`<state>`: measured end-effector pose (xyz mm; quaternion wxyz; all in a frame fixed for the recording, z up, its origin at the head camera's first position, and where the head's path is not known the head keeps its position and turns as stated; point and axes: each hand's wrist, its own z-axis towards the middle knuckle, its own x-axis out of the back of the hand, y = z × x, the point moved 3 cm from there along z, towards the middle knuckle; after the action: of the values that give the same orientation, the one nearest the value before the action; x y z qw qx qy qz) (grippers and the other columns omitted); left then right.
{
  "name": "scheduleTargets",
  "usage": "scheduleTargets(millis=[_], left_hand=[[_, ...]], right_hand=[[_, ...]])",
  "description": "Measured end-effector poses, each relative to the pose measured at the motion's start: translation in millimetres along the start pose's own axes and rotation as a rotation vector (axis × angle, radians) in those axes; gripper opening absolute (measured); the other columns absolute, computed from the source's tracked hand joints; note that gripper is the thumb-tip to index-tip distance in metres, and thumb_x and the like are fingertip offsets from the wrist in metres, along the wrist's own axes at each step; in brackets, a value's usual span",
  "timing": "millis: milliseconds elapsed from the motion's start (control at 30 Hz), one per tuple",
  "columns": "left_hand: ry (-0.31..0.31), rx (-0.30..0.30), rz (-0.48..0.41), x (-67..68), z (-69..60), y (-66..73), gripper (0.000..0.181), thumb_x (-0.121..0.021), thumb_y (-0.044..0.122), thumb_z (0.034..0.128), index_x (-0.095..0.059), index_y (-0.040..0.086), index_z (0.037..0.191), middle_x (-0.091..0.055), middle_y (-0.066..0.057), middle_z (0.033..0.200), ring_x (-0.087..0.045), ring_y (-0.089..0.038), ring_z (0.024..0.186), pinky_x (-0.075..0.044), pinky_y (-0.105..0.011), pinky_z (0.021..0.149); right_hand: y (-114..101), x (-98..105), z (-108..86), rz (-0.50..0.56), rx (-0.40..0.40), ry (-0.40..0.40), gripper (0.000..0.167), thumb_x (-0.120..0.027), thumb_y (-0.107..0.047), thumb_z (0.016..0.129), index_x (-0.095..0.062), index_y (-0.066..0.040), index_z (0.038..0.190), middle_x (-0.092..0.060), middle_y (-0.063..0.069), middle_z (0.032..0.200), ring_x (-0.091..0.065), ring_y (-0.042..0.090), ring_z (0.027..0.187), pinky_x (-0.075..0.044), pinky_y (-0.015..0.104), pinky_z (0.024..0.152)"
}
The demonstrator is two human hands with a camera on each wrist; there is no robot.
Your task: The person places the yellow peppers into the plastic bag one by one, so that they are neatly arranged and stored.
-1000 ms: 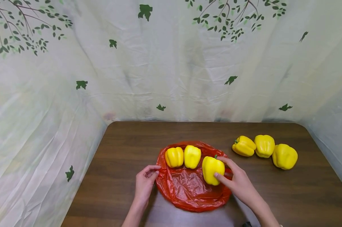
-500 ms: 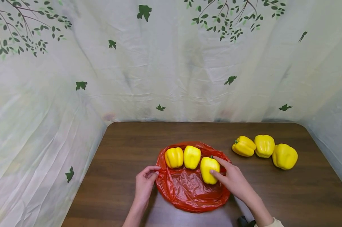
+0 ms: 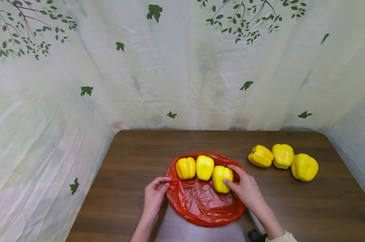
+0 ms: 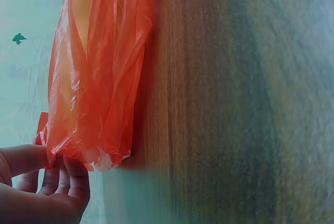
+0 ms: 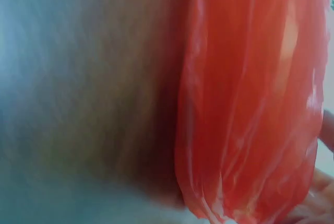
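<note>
A red plastic bag (image 3: 211,220) lies spread with its mouth facing up. Two yellow bell peppers, a left one (image 3: 185,168) and a right one (image 3: 205,167), sit side by side at its far side. My left hand (image 3: 153,196) pinches the bag's left rim between thumb and fingers, as the left wrist view also shows. With thumb and fingers, my right hand (image 3: 247,188) holds a third bell pepper (image 3: 221,179), stem away from me, just inside the bag's right side. The bag wall (image 5: 250,88) hides that pepper in the right wrist view.
On the brown wooden table (image 3: 134,148), at the far right, three more yellow peppers lie in a row: a left (image 3: 260,156), a middle (image 3: 283,156) and a right one (image 3: 304,167). A leaf-patterned curtain (image 3: 188,84) hangs behind the table.
My right hand has moved the held pepper slightly left and away from me, closer to the two others in the bag. The left hand has stayed in place on the rim.
</note>
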<state>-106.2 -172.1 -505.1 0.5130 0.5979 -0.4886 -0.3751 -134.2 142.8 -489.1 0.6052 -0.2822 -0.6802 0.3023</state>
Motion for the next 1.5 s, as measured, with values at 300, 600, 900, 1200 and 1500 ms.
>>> scheduleTargets(millis=[300,600,900,1200,1500], left_hand=[[-0.024,-0.009,-0.007,-1.5,0.2,1.3,0.018,-0.058,-0.009,0.0905,-0.070,-0.004,0.103,-0.065,-0.016,0.103,-0.062,-0.020,0.082,-0.054,-0.025,0.070],[-0.020,0.001,-0.013,-2.0,0.5,0.7,0.018,-0.058,-0.008,0.0903,-0.070,-0.004,0.104,-0.065,-0.016,0.103,-0.062,-0.020,0.083,-0.054,-0.025,0.069],[-0.029,-0.024,-0.027,-1.4,-0.8,1.5,0.018,-0.059,-0.008,0.0897,-0.069,-0.006,0.104,-0.066,-0.017,0.101,-0.062,-0.018,0.080,-0.053,-0.024,0.067],[-0.036,-0.057,-0.048,0.7,-1.1,2.7,0.018,-0.059,-0.009,0.0898,-0.069,-0.008,0.105,-0.066,-0.017,0.099,-0.062,-0.015,0.081,-0.052,-0.022,0.067],[-0.037,-0.037,-0.050,0.8,-2.2,2.3,0.018,-0.059,-0.008,0.0910,-0.068,-0.008,0.107,-0.066,-0.016,0.100,-0.063,-0.015,0.082,-0.053,-0.023,0.070]], right_hand=[[-3.3,-4.7,-9.3,-0.042,0.157,0.135,0.040,-0.081,-0.015,0.082,-0.066,-0.016,0.119,-0.061,0.007,0.127,-0.058,0.029,0.113,-0.050,0.051,0.090],[-1.4,-4.1,-5.5,-0.074,0.196,0.047,0.065,-0.087,-0.020,0.074,-0.058,-0.011,0.132,-0.049,0.013,0.142,-0.049,0.034,0.125,-0.043,0.056,0.099],[-0.1,-2.9,-1.1,-0.056,0.201,0.076,0.060,-0.086,-0.015,0.076,-0.062,-0.013,0.130,-0.050,0.011,0.142,-0.052,0.033,0.123,-0.046,0.053,0.096],[-1.6,-4.0,-0.3,-0.063,0.189,0.137,0.056,-0.084,-0.015,0.078,-0.062,-0.010,0.129,-0.049,0.013,0.143,-0.050,0.035,0.125,-0.047,0.053,0.095],[-3.2,0.7,-4.4,-0.049,0.164,0.151,0.054,-0.083,-0.014,0.079,-0.062,-0.010,0.129,-0.041,0.013,0.148,-0.046,0.037,0.128,-0.051,0.051,0.090]])
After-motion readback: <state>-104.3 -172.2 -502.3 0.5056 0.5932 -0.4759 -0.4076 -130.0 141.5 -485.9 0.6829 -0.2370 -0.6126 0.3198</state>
